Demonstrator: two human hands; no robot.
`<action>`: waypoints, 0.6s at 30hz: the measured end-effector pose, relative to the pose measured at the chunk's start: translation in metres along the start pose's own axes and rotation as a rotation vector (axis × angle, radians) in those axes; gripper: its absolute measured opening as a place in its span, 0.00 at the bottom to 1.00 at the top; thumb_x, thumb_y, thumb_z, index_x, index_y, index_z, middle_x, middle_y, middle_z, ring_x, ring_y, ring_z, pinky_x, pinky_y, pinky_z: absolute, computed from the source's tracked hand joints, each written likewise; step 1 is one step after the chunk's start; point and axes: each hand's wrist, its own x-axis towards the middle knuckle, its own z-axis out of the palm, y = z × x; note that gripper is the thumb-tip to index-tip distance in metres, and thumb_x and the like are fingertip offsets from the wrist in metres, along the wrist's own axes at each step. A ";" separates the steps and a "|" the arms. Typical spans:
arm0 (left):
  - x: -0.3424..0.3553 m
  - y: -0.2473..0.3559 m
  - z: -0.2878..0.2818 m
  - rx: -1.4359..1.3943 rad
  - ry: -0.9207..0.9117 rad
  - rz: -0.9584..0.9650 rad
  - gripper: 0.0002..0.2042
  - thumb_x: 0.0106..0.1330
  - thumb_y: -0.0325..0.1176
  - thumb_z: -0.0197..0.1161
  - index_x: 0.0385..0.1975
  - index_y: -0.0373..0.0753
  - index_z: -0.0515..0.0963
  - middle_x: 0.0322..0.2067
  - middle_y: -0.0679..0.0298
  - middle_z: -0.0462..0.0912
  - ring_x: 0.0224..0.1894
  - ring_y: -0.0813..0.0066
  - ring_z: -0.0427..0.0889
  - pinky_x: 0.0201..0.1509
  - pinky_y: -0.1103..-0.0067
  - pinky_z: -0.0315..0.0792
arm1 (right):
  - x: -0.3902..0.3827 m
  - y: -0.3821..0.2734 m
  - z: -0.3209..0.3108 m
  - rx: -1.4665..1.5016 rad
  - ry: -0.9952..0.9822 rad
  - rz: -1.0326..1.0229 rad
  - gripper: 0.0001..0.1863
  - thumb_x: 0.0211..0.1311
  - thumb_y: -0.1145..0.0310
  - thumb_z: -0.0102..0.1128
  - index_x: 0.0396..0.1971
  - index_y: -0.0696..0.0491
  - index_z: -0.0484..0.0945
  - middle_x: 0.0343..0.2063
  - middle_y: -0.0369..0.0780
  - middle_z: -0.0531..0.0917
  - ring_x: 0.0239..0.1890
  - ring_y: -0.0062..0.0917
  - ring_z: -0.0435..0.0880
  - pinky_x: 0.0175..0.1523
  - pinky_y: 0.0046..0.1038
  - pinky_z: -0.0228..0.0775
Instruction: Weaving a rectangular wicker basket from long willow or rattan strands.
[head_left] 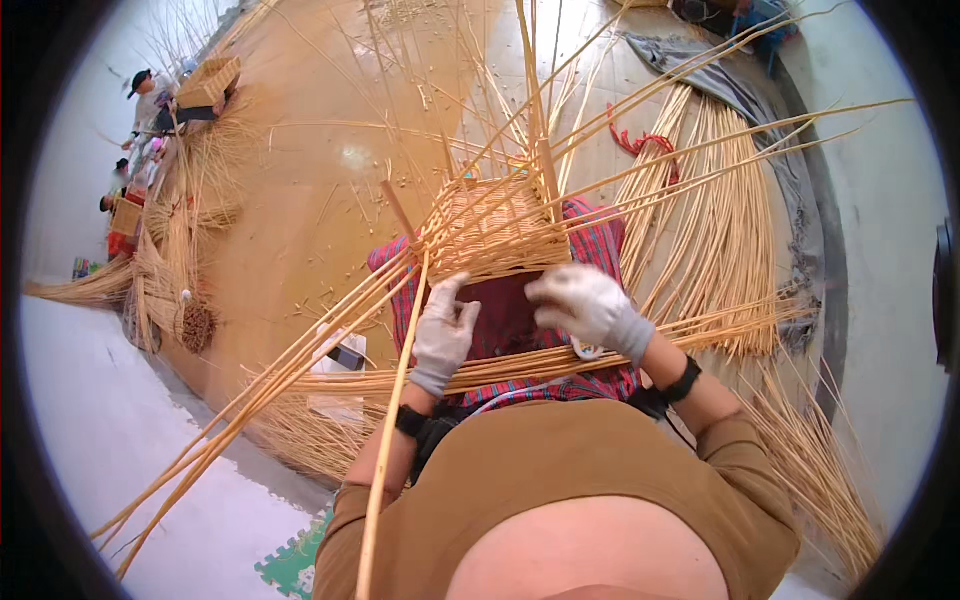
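A partly woven wicker basket (495, 220) sits on striped red plaid cloth (600, 240), with long pale rods radiating out and upright stakes (548, 180) at its corners. My left hand (445, 330), in a white knit glove, is at the basket's lower left edge beside a long rod (392, 420), fingers bent and thumb apart. My right hand (585, 305), also gloved and slightly blurred, is just below the basket's lower right, fingers curved and apart over a dark maroon surface (500, 315). Neither hand visibly holds anything. A bundle of rods (520, 368) lies crosswise beyond my wrists.
Loose rods (710, 220) with red cord (645, 140) lie at right beside grey fabric (660, 55). Co-workers (145, 100) with baskets (205, 80) and rod piles (180, 230) line the left wall. More rods (810, 450) lie at lower right, a green foam mat (290, 560) at lower left.
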 end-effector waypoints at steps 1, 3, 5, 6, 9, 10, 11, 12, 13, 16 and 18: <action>0.009 0.024 0.002 0.050 0.032 -0.054 0.29 0.66 0.29 0.68 0.67 0.39 0.67 0.52 0.52 0.78 0.40 0.71 0.84 0.44 0.77 0.78 | 0.019 -0.005 -0.010 -0.124 0.181 -0.048 0.18 0.57 0.59 0.67 0.45 0.50 0.82 0.42 0.42 0.83 0.48 0.40 0.81 0.54 0.40 0.72; 0.031 0.042 0.009 0.087 0.075 -0.089 0.32 0.66 0.33 0.69 0.69 0.40 0.65 0.55 0.48 0.77 0.43 0.65 0.85 0.46 0.73 0.79 | 0.054 0.003 -0.017 -0.285 0.307 -0.063 0.18 0.58 0.59 0.66 0.45 0.50 0.82 0.43 0.42 0.83 0.49 0.39 0.81 0.57 0.39 0.71; 0.051 0.041 0.014 0.248 0.160 -0.068 0.35 0.66 0.40 0.68 0.71 0.37 0.61 0.61 0.44 0.71 0.52 0.53 0.81 0.56 0.64 0.76 | 0.076 0.010 -0.010 -0.386 0.343 -0.087 0.18 0.58 0.58 0.65 0.46 0.50 0.83 0.43 0.42 0.84 0.51 0.38 0.81 0.58 0.39 0.70; 0.062 0.043 0.014 0.236 0.171 -0.057 0.35 0.66 0.40 0.68 0.71 0.37 0.61 0.61 0.44 0.71 0.52 0.53 0.81 0.56 0.64 0.76 | 0.083 0.011 -0.004 -0.450 0.164 0.043 0.18 0.59 0.58 0.64 0.47 0.50 0.83 0.45 0.43 0.84 0.51 0.38 0.82 0.58 0.40 0.71; 0.089 0.056 0.011 0.496 0.348 0.372 0.36 0.68 0.47 0.63 0.70 0.34 0.60 0.62 0.45 0.71 0.65 0.46 0.69 0.71 0.64 0.62 | 0.112 0.004 0.002 -0.466 -0.228 0.372 0.18 0.61 0.56 0.62 0.48 0.49 0.83 0.47 0.45 0.85 0.50 0.40 0.84 0.54 0.42 0.74; 0.103 0.045 0.010 0.499 0.374 0.370 0.36 0.68 0.47 0.63 0.70 0.34 0.60 0.62 0.45 0.71 0.65 0.46 0.69 0.71 0.64 0.62 | 0.123 -0.001 0.004 -0.402 -0.438 0.566 0.18 0.63 0.55 0.61 0.48 0.49 0.83 0.46 0.47 0.85 0.49 0.41 0.85 0.51 0.43 0.76; 0.121 0.025 0.012 0.492 0.472 0.163 0.37 0.67 0.46 0.65 0.70 0.32 0.60 0.60 0.42 0.72 0.63 0.45 0.71 0.69 0.65 0.64 | 0.128 0.002 0.007 -0.416 -0.435 0.543 0.18 0.63 0.55 0.61 0.48 0.49 0.83 0.46 0.47 0.85 0.49 0.41 0.85 0.51 0.43 0.76; 0.133 0.013 0.014 0.472 0.551 -0.036 0.38 0.65 0.45 0.67 0.69 0.30 0.60 0.59 0.39 0.74 0.61 0.43 0.73 0.67 0.66 0.67 | 0.127 0.013 0.013 -0.260 -0.369 0.545 0.19 0.65 0.53 0.61 0.47 0.51 0.83 0.44 0.48 0.86 0.46 0.40 0.86 0.48 0.42 0.78; 0.143 0.018 0.016 0.532 0.495 -0.192 0.39 0.65 0.45 0.68 0.69 0.28 0.60 0.53 0.41 0.79 0.55 0.46 0.79 0.60 0.65 0.72 | 0.126 0.028 0.019 -0.105 -0.296 0.550 0.21 0.67 0.50 0.61 0.46 0.54 0.83 0.41 0.48 0.87 0.43 0.40 0.88 0.45 0.41 0.79; 0.150 0.018 0.020 0.314 0.524 -0.197 0.38 0.65 0.43 0.67 0.69 0.27 0.59 0.42 0.46 0.85 0.43 0.50 0.85 0.47 0.66 0.77 | 0.136 0.064 0.044 0.963 -0.015 0.651 0.28 0.68 0.46 0.61 0.48 0.60 0.81 0.38 0.46 0.87 0.42 0.35 0.87 0.45 0.34 0.79; 0.152 0.012 0.012 0.187 0.517 -0.152 0.35 0.66 0.41 0.67 0.67 0.27 0.62 0.36 0.49 0.86 0.34 0.54 0.86 0.37 0.67 0.78 | 0.164 0.064 0.039 1.063 0.024 0.735 0.31 0.68 0.46 0.62 0.48 0.64 0.78 0.40 0.44 0.86 0.40 0.29 0.85 0.46 0.30 0.78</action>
